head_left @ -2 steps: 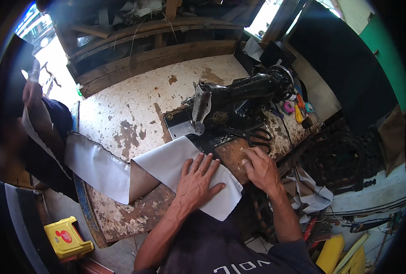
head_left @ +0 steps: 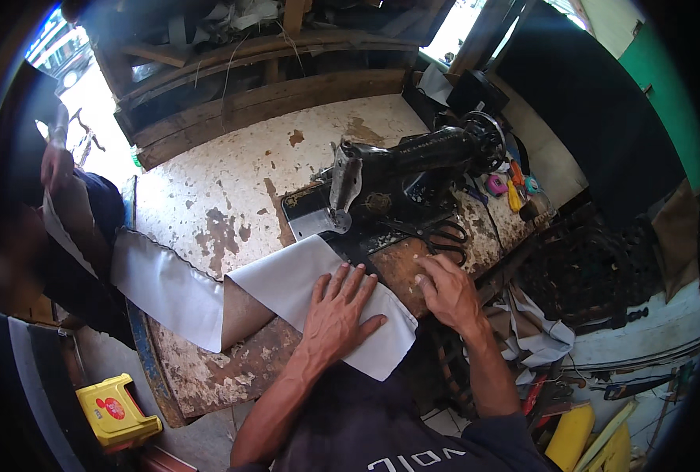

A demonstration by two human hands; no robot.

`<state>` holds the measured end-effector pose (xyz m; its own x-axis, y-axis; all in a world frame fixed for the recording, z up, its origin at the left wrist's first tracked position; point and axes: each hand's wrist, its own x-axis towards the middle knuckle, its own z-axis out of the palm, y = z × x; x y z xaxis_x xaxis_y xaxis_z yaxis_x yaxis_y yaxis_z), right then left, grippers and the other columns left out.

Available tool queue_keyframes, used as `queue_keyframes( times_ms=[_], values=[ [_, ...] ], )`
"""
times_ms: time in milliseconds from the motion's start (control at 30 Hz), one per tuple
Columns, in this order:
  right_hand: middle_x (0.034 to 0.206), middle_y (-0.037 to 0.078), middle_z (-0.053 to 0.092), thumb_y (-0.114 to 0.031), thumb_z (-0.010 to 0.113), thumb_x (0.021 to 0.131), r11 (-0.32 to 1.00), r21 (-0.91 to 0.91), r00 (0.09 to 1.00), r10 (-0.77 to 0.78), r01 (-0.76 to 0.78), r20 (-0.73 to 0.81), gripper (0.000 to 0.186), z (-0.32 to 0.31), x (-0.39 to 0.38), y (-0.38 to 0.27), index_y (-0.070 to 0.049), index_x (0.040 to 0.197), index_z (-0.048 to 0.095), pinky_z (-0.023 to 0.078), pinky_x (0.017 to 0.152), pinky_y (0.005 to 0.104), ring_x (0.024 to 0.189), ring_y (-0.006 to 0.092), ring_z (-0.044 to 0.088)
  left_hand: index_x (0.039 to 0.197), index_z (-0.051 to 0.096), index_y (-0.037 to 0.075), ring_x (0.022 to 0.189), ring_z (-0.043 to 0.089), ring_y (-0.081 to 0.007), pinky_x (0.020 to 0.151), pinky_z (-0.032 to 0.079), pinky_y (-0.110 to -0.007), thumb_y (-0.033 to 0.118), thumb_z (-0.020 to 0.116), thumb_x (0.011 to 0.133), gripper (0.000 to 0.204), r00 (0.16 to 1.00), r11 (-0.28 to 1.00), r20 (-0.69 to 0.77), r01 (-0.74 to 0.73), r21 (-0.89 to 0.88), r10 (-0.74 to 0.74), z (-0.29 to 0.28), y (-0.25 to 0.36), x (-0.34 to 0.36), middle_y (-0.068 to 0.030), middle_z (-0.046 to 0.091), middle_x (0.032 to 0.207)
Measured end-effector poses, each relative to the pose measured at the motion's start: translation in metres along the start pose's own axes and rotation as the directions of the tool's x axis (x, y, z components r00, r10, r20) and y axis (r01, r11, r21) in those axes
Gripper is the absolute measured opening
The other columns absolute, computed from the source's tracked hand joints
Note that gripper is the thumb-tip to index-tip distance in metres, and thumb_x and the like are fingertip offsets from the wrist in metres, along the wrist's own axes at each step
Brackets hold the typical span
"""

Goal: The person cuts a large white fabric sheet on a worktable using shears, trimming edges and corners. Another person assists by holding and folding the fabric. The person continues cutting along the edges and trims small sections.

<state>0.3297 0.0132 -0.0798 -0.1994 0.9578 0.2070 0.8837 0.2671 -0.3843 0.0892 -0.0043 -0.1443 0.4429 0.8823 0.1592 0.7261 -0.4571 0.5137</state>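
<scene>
A long strip of pale grey sheet material (head_left: pixel 169 293) with a brown underside lies folded over the front of the table. My left hand (head_left: pixel 337 311) rests flat on its near right end, fingers spread. Just beyond that hand stands a black sewing machine (head_left: pixel 413 169); the strip's upper corner reaches its metal plate. To the right, my right hand (head_left: pixel 450 293) is loosely bent over the bare wood, thumb and forefinger apart, with nothing visible in it. Black-handled scissors (head_left: pixel 447 238) lie just beyond its fingers, against the machine's base.
At the left, another person's hand (head_left: pixel 57 167) is by a hanging piece of similar material. Small coloured tools and a pink tape measure (head_left: pixel 495 185) lie right of the machine. A yellow plastic container (head_left: pixel 118 411) stands below left. Crumpled material (head_left: pixel 535 330) hangs at the right.
The other person's hand at the left has dropped slightly. My own hands and the strip beneath the left one stay in place.
</scene>
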Motion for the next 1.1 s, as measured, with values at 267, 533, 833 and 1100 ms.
queue_keyframes(
  times_ms=[267, 533, 833, 1100],
  values=[
    [0.097, 0.021, 0.075, -0.023, 0.069, 0.102, 0.892, 0.173, 0.909, 0.41, -0.418, 0.081, 0.024, -0.002, -0.058, 0.005, -0.003, 0.114, 0.074, 0.059, 0.079, 0.0471, 0.09, 0.0389, 0.075, 0.129, 0.069, 0.007, 0.131, 0.061, -0.0346, 0.116, 0.042, -0.055, 0.025, 0.081, 0.091, 0.044, 0.955, 0.973, -0.217, -0.223, -0.066, 0.204, 0.0, 0.048, -0.011, -0.0133, 0.068, 0.133],
    [0.098, 0.008, 0.076, -0.014, 0.068, 0.107, 0.348, 0.687, 0.74, 0.523, -0.638, 0.423, 0.024, 0.044, -0.108, 0.004, 0.005, 0.121, 0.07, 0.061, 0.075, 0.0297, 0.086, 0.0141, 0.075, 0.129, 0.065, 0.008, 0.132, 0.059, -0.0333, 0.116, 0.04, -0.054, 0.028, 0.076, 0.092, 0.043, 0.984, 0.983, -0.049, -0.174, -0.053, 0.172, 0.026, 0.06, -0.006, -0.0141, 0.065, 0.133],
    [0.106, 0.014, 0.076, -0.011, 0.066, 0.106, 0.771, 0.422, 0.879, 0.409, -0.476, 0.243, 0.021, 0.019, -0.082, -0.002, 0.003, 0.12, 0.071, 0.06, 0.079, 0.037, 0.091, 0.0237, 0.076, 0.103, 0.077, 0.009, 0.11, 0.065, -0.0304, 0.097, 0.045, -0.046, 0.016, 0.08, 0.091, 0.015, 0.985, 0.981, -0.156, -0.1, -0.166, 0.074, 0.021, 0.044, 0.008, -0.0067, 0.072, 0.108],
    [0.143, 0.023, 0.06, -0.004, 0.065, 0.095, 0.964, -0.257, 0.997, 0.047, -0.06, -0.054, 0.049, 0.011, 0.015, 0.066, -0.002, 0.144, 0.06, 0.049, 0.109, 0.0514, 0.128, 0.0456, 0.06, 0.112, 0.082, 0.02, 0.106, 0.058, -0.0301, 0.096, 0.041, -0.047, 0.02, 0.082, 0.089, 0.023, 0.991, 0.981, -0.099, -0.109, -0.163, 0.094, 0.02, 0.044, 0.01, -0.0063, 0.067, 0.109]
  ],
)
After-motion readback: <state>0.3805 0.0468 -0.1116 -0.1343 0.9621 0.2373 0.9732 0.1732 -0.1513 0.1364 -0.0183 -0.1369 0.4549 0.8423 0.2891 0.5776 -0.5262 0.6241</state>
